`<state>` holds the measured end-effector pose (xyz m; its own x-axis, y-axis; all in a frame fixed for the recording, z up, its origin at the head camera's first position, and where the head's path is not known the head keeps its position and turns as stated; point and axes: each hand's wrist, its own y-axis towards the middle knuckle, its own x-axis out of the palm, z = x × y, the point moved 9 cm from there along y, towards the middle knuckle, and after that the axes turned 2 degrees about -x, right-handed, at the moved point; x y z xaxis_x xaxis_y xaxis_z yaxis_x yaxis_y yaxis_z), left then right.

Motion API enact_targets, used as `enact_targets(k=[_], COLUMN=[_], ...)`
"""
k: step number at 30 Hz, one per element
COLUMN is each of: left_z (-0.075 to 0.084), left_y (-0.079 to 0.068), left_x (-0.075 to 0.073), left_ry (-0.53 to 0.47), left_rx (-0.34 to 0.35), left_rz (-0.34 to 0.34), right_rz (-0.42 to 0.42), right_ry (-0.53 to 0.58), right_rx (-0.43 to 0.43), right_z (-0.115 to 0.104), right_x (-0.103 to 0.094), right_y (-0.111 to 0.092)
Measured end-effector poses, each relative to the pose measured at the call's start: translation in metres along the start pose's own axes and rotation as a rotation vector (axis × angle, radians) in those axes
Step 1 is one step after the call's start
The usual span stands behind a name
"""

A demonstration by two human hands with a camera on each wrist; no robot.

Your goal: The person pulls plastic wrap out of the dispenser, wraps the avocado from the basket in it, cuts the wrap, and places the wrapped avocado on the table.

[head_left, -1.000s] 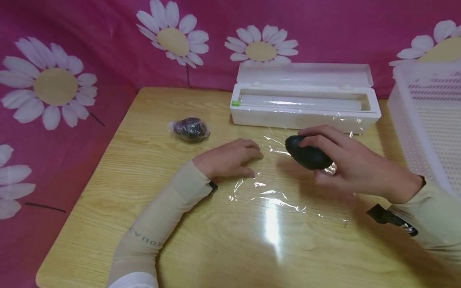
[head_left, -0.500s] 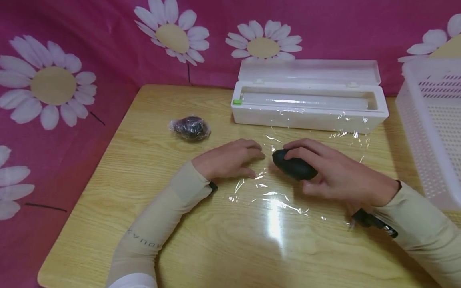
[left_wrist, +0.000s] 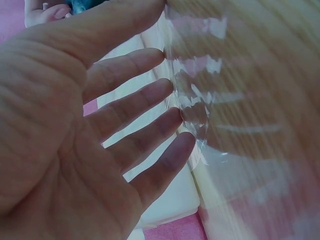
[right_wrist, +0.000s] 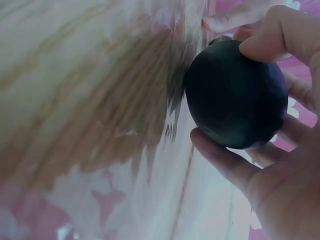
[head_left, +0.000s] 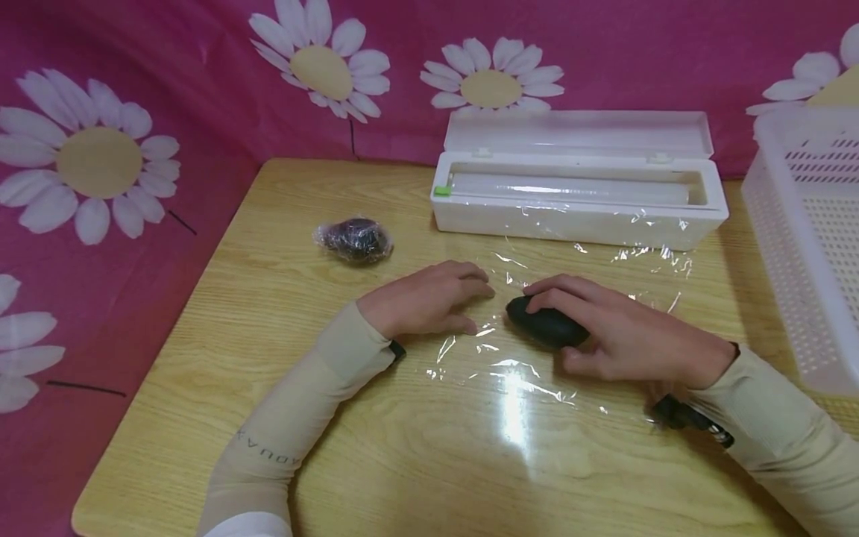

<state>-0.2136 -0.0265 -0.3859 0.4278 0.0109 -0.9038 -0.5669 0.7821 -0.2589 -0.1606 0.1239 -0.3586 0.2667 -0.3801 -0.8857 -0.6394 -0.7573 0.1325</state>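
Observation:
My right hand (head_left: 624, 339) grips a dark green avocado (head_left: 545, 325) from above, fingers on its far side and thumb on the near side. The right wrist view shows the fruit's rounded end (right_wrist: 235, 97) right at the film-covered table. Under it lies a sheet of clear cling film (head_left: 530, 384), spread on the wood and visible mostly by its glints. My left hand (head_left: 429, 302) rests with relaxed, spread fingers at the film's left edge. In the left wrist view its fingertips (left_wrist: 181, 145) touch the film. Behind it sits another avocado (head_left: 356, 240) wrapped in film.
A white cling film box (head_left: 577, 220) stands at the back with its lid up, a roll (head_left: 570, 189) inside and a green slider (head_left: 442, 191). A white perforated basket (head_left: 778, 246) stands at the right edge. A pink flowered cloth (head_left: 403, 45) hangs behind the table (head_left: 335, 477).
My right hand has moved left and down with the avocado, bringing it low onto the film near the left fingertips. The left hand has stayed put.

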Motion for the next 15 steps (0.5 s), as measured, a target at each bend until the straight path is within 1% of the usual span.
enact_targets(k=[3,10,13,15], left_z=[0.0013,0.0037,0.0031,0.0028], left_y=[-0.0003,-0.0008,-0.0009,-0.001], left_x=[-0.0005,-0.0017,-0.0014,-0.001], left_ry=[0.008,0.023,0.021,0.022], left_rx=[0.01,0.043,0.039,0.037], left_rz=[0.009,0.04,0.037,0.033], right_rz=[0.006,0.062,0.054,0.038], right_ry=[-0.031,-0.022,-0.007,0.005], right_rx=[-0.009,-0.116,-0.122,-0.105], right_z=[-0.0003,-0.0088,-0.0095,-0.008], right_x=[0.0009,0.0002,0.0019,0.004], right_y=[-0.0004,-0.0007,-0.0009,-0.0008])
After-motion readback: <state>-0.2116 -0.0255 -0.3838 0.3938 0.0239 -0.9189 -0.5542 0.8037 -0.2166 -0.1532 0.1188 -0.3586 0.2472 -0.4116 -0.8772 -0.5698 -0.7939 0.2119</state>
